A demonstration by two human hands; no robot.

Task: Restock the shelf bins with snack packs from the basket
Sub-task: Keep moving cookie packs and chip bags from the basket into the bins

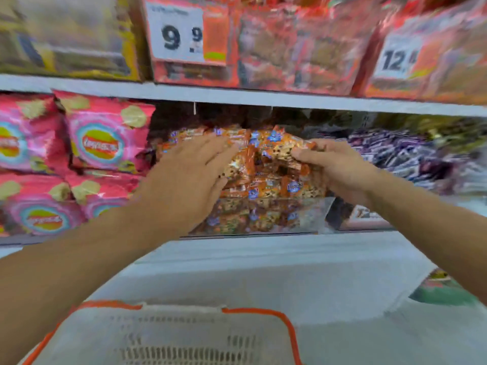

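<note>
A clear shelf bin (311, 222) on the middle shelf is heaped with small orange snack packs (266, 180). My left hand (189, 177) lies flat on the left side of the heap, fingers straight and spread. My right hand (334, 164) grips one orange snack pack (283, 151) at the top right of the heap, thumb and fingers curled round its edge. The grey basket with an orange rim (290, 327) sits low in front of me; its visible inside shows no packs.
Pink chip bags (105, 143) fill the shelf left of the bin. A bin of purple packs (400, 154) stands to its right. Red and yellow packs with price cards (176, 35) crowd the upper shelf. A grey ledge (263, 272) lies below.
</note>
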